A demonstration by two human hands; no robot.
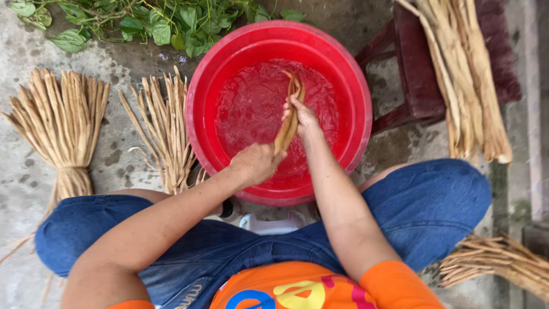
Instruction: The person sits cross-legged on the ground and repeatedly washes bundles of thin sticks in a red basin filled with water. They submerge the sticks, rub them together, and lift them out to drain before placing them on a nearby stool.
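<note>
**Head view: two hands hold pale strips over a red basin of water**

Head view, looking straight down. Nearest, at six o'clock, is an orange shirt (297, 289) and, spreading to either side, bent knees in blue jeans (423, 206). Both bare forearms reach up toward the centre of the picture.

The left hand (257, 163) is curled closed around the lower end of a small bunch of tan, flat strips (289, 117). The right hand (303, 117), just above it toward twelve o'clock, is also closed on the same bunch, near its middle. The strips stand tilted, with their upper ends fanning out above the right hand. They are held over the water inside a round red plastic basin (354, 86), which fills the centre of the picture and sits on a stained concrete floor (114, 154).

At nine o'clock of the basin, touching its rim, lies a loose sheaf of dry pale stalks (166, 134). Farther out at nine o'clock, a tied bundle of the same stalks (60, 123) fans out on the floor. At four o'clock, beside the right knee, lies another heap of stalks (497, 260).

At two o'clock, a dark red wooden stool (409, 63) carries long, thicker tan strips (469, 80). Farthest away, at eleven to twelve o'clock, leafy green stems (154, 23) lie along the top edge.
</note>
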